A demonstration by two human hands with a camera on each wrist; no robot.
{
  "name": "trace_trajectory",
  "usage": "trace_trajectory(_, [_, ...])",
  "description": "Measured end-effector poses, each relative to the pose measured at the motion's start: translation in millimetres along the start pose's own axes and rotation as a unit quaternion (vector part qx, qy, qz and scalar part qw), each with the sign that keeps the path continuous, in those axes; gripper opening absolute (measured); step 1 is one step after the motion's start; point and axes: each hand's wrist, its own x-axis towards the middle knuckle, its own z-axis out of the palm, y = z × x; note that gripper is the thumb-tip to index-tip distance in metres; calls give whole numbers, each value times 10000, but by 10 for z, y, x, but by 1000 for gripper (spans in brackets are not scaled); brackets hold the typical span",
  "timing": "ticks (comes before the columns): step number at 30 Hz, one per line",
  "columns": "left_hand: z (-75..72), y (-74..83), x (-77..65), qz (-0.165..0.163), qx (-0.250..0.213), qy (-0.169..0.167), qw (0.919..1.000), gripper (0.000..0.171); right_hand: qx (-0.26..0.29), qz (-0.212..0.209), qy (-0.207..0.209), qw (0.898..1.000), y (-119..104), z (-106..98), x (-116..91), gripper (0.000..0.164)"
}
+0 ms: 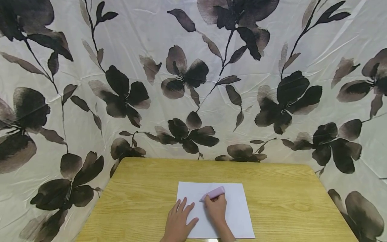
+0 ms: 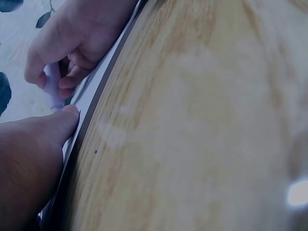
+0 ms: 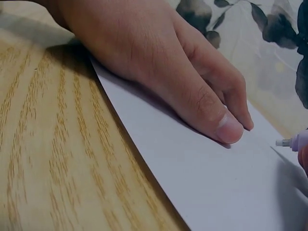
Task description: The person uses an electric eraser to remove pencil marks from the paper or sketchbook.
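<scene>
A sheet of white paper (image 1: 237, 222) lies near the front edge of the table. My left hand (image 1: 179, 220) rests flat on its left side, fingers spread; the right wrist view shows that left hand (image 3: 144, 62) with thumb and fingers on the sheet. My right hand (image 1: 217, 209) grips a thick lilac marker (image 1: 216, 192), its tip pointing left and down at the middle of the paper. Close up, the marker (image 3: 299, 140) has a pale narrow tip just at the paper; whether it touches cannot be told. The left wrist view shows the marker (image 2: 52, 86) between curled fingers.
The yellow wood-grain table (image 1: 136, 195) extends around the paper on the left, right and far sides. A white cloth (image 1: 169, 111) with dark flowers hangs behind the table and along both sides.
</scene>
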Motion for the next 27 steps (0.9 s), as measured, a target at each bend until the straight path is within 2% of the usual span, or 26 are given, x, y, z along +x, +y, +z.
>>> trace_trajectory(4, [15,-10,-6,-53,12,-60,10000,52,-70,81,-229,9997,-17,-2,-4,28])
trace_trajectory(10, [34,-33,1,-47,43,-67,10000,53,-269,-15,-181,9995,-11,9,2,27])
trace_trajectory(18, [27,-38,11,-141,43,-252,9996,54,-337,-12,-312,9989,-12,18,4,27])
trace_trajectory(22, [36,-42,12,-98,52,-135,9998,53,-374,39,-343,9987,-22,26,14,27])
trace_trajectory(27, [76,-57,-2,39,163,102,9998,52,-42,196,-251,9995,-12,23,17,27])
